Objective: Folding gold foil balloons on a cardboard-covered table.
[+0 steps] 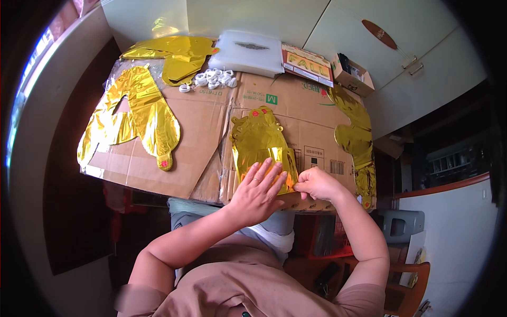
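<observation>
A folded gold foil balloon [257,138] with small red marks at its far end lies on the flattened cardboard [198,127] in front of me. My left hand [254,194] rests on its near part, fingers stretched out and a ring on one of them. Just to the right, my right hand [318,185] pinches the balloon's near right corner between thumb and bent fingers. Over on the left spreads a flat gold A-shaped foil balloon [140,108]. Another gold foil piece [356,137] lies along the cardboard's right edge.
More gold foil [185,58] lies at the far left, beside a heap of white ribbon coils [215,78]. A translucent plastic case [247,53], a printed flat box [308,64] and a small open carton [353,76] line the back. Pale cabinets [391,47] stand behind.
</observation>
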### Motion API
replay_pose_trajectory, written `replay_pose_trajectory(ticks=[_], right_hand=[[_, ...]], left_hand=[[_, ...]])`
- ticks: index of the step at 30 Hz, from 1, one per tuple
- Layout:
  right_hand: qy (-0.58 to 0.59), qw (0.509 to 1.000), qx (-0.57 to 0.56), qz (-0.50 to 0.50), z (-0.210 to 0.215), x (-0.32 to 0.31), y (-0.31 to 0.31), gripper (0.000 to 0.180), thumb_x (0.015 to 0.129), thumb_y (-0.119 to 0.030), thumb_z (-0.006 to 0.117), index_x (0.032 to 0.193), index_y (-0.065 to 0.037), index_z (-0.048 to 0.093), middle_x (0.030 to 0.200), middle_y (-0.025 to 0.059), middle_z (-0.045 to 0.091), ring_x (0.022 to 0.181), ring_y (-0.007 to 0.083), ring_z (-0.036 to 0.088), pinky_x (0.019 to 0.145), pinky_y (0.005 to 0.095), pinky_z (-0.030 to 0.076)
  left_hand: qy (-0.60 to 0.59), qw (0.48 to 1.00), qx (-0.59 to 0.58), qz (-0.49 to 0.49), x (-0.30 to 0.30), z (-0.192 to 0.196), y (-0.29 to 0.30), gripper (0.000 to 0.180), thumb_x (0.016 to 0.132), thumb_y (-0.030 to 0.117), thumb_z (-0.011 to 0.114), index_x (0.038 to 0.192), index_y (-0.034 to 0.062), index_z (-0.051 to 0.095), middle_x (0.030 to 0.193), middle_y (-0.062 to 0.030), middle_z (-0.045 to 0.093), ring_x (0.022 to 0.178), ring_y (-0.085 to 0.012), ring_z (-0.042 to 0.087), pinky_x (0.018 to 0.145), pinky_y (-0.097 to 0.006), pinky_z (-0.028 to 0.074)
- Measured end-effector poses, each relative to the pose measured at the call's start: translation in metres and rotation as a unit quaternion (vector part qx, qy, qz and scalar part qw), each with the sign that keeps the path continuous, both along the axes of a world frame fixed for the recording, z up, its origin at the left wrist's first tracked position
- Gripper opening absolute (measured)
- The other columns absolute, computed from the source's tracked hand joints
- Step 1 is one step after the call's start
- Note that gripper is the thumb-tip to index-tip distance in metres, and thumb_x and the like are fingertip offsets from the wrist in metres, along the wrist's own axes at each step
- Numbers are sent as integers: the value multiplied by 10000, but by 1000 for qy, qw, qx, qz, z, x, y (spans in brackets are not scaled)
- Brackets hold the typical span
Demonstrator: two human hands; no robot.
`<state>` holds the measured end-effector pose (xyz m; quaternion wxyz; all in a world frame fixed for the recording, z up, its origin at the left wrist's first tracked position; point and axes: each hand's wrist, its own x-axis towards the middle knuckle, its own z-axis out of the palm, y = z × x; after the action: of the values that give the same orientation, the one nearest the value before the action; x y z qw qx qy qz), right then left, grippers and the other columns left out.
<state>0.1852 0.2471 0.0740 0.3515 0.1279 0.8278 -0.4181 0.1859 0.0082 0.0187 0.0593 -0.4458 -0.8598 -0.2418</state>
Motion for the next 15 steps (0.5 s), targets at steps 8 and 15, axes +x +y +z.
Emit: replay_pose_trajectory(ticks=[8, 15], right_hand=[[-7, 1000, -13, -26, 0, 3, -2, 204, 949, -179, 675, 811, -31, 653, 657, 39, 667, 473, 65, 487, 440, 252, 376], [-7, 999, -14, -28, 0, 3, -3, 198, 951, -171, 675, 823, -21, 661, 653, 43, 664, 465, 66, 480, 426, 256, 361]], left_hand=[[4, 994, -16, 105, 7, -15, -9, 709, 944, 449, 572, 1500, 30, 434, 1586, -219, 355, 1507, -407, 253, 1229, -549, 143], [-24, 986, 6, 167, 5, -8, -14, 648, 959, 366, 547, 1482, -3, 444, 1580, -276, 328, 1492, -439, 264, 1219, -539, 180]])
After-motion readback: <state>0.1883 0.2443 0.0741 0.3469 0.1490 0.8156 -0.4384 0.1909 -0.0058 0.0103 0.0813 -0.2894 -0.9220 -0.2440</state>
